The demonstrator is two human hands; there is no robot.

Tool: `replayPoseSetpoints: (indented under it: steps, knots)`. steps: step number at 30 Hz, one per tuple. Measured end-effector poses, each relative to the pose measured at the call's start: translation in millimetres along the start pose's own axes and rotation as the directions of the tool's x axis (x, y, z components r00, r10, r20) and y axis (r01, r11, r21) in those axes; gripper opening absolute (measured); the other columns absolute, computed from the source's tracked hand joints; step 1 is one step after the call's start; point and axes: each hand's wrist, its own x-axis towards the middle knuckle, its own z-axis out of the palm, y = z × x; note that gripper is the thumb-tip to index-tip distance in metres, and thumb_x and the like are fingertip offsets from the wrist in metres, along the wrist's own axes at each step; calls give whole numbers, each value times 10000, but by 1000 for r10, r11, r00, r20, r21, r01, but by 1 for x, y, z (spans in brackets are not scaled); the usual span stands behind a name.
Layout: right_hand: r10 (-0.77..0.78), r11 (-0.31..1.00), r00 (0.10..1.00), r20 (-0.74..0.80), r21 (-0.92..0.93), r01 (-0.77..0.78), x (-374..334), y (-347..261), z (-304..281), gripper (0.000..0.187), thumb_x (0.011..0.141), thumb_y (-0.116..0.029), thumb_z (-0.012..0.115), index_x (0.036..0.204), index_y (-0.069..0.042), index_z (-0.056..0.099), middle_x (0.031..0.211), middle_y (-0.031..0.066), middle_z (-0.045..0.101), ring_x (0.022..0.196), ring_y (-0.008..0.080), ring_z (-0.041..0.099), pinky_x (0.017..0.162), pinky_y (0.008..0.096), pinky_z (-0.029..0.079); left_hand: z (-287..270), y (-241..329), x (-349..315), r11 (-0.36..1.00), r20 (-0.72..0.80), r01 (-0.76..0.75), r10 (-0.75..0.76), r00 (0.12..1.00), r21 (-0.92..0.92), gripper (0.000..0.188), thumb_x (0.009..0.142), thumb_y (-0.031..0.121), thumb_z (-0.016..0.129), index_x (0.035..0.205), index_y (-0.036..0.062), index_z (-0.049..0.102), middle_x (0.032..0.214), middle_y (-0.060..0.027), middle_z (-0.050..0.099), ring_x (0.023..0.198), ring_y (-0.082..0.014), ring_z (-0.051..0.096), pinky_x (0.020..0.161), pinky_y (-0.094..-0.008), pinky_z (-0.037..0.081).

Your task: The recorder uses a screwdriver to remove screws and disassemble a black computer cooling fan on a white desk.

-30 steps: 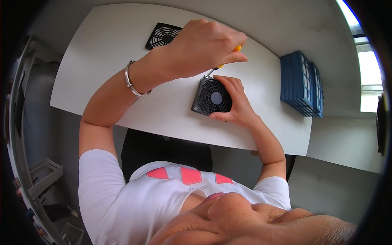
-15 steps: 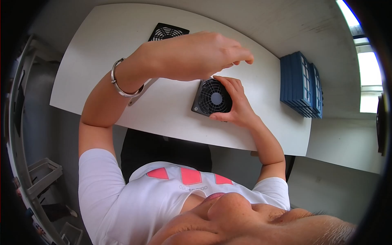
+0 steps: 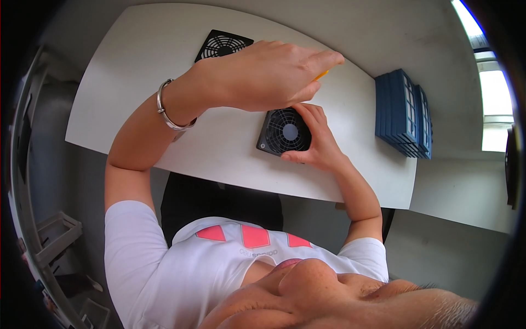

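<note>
Looking down past my white shirt with its pink patches at the bottom of the frame, I see both my forearms rising to the pale counter. My right hand, at centre frame, cups the right and lower edges of a square black fan that lies flat on the counter; the fingers curl round its frame, so this grip is closed on the fan. My left hand crosses above it from the left, a silver bangle on the wrist, and hides the fan's upper edge. Its fingers are pinched together on a slim yellow tool, of which only a short tip shows past the fingertips; I cannot tell whether that tip touches the fan. Farther off, in the upper left, a black fan grille lies flat, partly hidden behind my left hand. Well apart at the upper right, a stack of blue ribbed panels stands near the counter's far edge.
</note>
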Motion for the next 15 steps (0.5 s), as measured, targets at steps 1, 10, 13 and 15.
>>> replayPoseSetpoints:
  steps: [1, 10, 13, 15]
  knots:
    - [3, 1000, 1000, -2, 1, -3, 0, 0, -1, 1028, 626, -529, 874, 1439, -79, 433, 1365, 147, 469, 1282, 347, 402, 1100, 487, 299, -5, 1, 2, 1000, 2, -2, 2, 1000, -3, 312, 920, 299, 675, 1132, 73, 635, 829, -105, 681, 682, -281, 647, 624, -348, 510]
    - [18, 1000, 1000, 14, -8, -18, 0, 0, -1, 1031, 621, -537, 872, 1435, -77, 436, 1365, 152, 469, 1294, 351, 396, 1099, 487, 296, -2, 2, 9, 993, 137, 25, -41, 990, 113, 227, 906, 213, 693, 1086, 85, 636, 780, -81, 646, 671, -259, 637, 612, -341, 501]
    - [9, 1000, 1000, 2, -5, -9, 1, -1, -1, 1032, 620, -537, 872, 1435, -76, 437, 1361, 154, 472, 1294, 350, 396, 1100, 487, 294, 13, -5, 6, 996, -89, -16, 24, 996, 83, 236, 895, 224, 706, 1072, 81, 644, 866, -71, 648, 664, -250, 634, 609, -339, 509]
    - [16, 1000, 1000, 18, 5, -16, 1, -1, -2, 1031, 621, -535, 872, 1436, -76, 438, 1357, 154, 476, 1293, 349, 397, 1099, 486, 294, 13, -7, 6, 995, -77, -70, 75, 994, 72, 258, 898, 210, 699, 1114, 81, 643, 965, -69, 648, 667, -241, 636, 622, -338, 523]
